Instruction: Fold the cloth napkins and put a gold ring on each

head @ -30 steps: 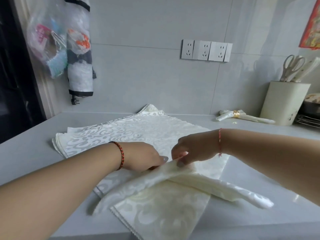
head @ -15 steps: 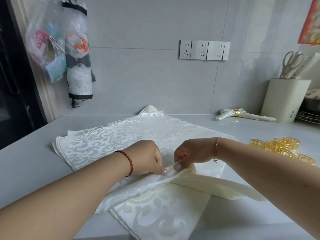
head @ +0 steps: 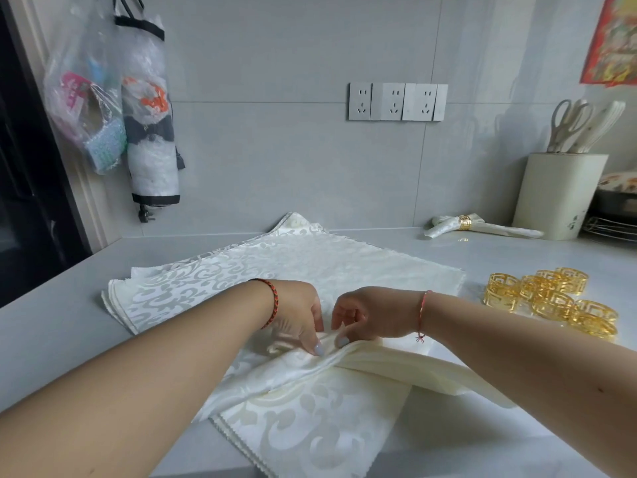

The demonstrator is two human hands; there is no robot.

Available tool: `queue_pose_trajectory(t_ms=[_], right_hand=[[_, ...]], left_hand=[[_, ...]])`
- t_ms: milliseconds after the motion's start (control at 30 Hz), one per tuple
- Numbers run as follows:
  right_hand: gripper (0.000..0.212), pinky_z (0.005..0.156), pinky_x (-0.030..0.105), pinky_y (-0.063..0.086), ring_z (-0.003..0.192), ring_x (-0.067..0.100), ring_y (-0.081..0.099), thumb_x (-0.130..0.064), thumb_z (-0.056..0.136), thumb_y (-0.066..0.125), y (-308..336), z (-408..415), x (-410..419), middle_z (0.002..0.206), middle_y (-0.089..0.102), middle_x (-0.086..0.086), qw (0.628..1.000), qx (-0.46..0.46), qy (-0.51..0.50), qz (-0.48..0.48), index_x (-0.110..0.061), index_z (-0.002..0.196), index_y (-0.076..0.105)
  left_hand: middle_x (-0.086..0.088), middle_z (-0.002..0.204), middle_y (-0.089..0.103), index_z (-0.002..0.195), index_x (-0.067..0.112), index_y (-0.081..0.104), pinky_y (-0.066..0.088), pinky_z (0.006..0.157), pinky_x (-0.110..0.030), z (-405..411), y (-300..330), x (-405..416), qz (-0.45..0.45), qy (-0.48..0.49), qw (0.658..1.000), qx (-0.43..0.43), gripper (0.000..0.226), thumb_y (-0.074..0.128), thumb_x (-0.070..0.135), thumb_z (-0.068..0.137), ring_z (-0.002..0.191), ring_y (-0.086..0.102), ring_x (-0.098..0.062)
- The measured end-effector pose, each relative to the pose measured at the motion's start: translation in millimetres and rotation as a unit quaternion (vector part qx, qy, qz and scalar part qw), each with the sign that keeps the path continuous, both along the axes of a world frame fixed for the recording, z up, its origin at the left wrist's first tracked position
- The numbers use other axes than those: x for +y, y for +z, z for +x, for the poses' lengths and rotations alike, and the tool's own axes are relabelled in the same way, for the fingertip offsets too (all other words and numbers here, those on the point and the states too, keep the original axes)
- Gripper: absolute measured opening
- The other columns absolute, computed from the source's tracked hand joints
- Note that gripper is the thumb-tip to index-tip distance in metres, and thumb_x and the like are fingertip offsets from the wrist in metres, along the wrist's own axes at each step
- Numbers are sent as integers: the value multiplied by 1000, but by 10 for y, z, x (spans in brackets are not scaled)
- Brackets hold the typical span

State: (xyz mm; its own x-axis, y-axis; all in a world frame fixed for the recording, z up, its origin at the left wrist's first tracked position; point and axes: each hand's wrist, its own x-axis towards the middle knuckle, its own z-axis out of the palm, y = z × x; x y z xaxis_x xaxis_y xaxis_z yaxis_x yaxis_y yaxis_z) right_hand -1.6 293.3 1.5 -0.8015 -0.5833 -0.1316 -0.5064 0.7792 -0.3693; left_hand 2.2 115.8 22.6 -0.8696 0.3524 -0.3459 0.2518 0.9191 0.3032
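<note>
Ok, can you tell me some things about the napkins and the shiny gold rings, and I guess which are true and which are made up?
1. Both hands pinch the gathered napkin in the middle. True: the left hand and right hand grip its bunched middle, on top of the napkin stack.
2. One finished napkin already wears a gold ring. True: it lies near the wall, beside the utensil holder.
3. The loose gold rings sit to the left of the hands. False: they sit to the right, on the counter.
4. The right hand holds a gold ring. False: it holds only cloth.
5. The scissors lie flat on the counter. False: they stand in the utensil holder.
</note>
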Motion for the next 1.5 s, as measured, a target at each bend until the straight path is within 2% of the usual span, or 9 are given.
queue_pose_trajectory(t_ms=[100, 300, 567, 833, 967, 1167, 1267, 1367, 1500], right_hand=[[25, 74, 22, 44, 79, 11, 53, -40, 86, 66, -37, 46, 38, 89, 58, -9, 1000, 21, 6, -7, -21, 102, 65], [16, 57, 11, 34, 60, 0, 46, -34, 86, 68, -15, 129, 99, 68, 51, -15, 997, 31, -10, -65, -33, 77, 55], [21, 60, 13, 40, 63, -1, 52, -22, 74, 80, 130, 174, 199, 74, 60, -15, 986, -26, -13, -165, -24, 91, 67], [19, 51, 19, 35, 54, 9, 46, -18, 61, 73, 68, 130, 285, 59, 54, -5, 959, -116, -52, -254, -12, 78, 69], [20, 52, 20, 37, 56, 8, 48, -19, 62, 73, 41, 130, 322, 61, 56, -5, 961, -112, -62, -244, -13, 80, 69], [28, 62, 21, 44, 69, 8, 56, -40, 89, 62, 72, 144, 444, 78, 64, -4, 968, -58, -98, -223, -13, 94, 70], [42, 66, 28, 44, 77, 21, 61, -48, 93, 51, 105, -27, 751, 84, 69, 2, 958, 91, -238, -129, -8, 90, 65], [32, 68, 30, 43, 87, 31, 58, -41, 89, 52, 78, -190, 1249, 96, 66, 12, 880, 238, -406, 68, -10, 80, 56], [39, 88, 34, 47, 111, 32, 51, -45, 89, 47, -41, -270, 1656, 118, 59, 14, 834, 197, -477, 194, -14, 105, 65]], left_hand=[[9, 79, 63, 95, 22, 69, 48, 67, -21, 21, -12, 37, 40, -6, 999, 9, 24, 80, 20, 74, 75, 59, -9], [4, 84, 65, 88, 23, 58, 48, 69, -24, 53, -34, -69, 174, -9, 985, -18, 35, 80, 2, 72, 75, 59, -11], [-9, 87, 64, 79, 18, 57, 49, 63, -25, 85, 79, -219, 289, -37, 956, -15, 35, 81, 4, 58, 72, 58, -13], [7, 64, 57, 80, 24, 70, 35, 53, -24, 234, 92, -53, 230, -94, 968, 35, 26, 55, 2, 76, 53, 42, -11], [-6, 84, 65, 80, 31, 74, 41, 65, -21, 257, 23, 44, 210, -104, 970, 70, 16, 68, 16, 75, 66, 49, -8], [3, 68, 65, 73, 29, 75, 39, 58, -13, 215, -52, 97, 240, -81, 962, 106, 26, 74, 3, 76, 57, 49, 0], [3, 64, 64, 74, 25, 77, 38, 57, -13, 205, -56, 65, 256, -73, 958, 109, 25, 74, 0, 75, 55, 47, 0], [17, 51, 58, 76, 20, 76, 35, 52, -8, 205, -31, 37, 268, -57, 955, 115, 24, 72, -4, 76, 49, 45, 3], [20, 46, 55, 75, 19, 74, 32, 50, -5, 212, 6, 9, 270, -50, 955, 112, 25, 72, -5, 77, 46, 45, 5]])
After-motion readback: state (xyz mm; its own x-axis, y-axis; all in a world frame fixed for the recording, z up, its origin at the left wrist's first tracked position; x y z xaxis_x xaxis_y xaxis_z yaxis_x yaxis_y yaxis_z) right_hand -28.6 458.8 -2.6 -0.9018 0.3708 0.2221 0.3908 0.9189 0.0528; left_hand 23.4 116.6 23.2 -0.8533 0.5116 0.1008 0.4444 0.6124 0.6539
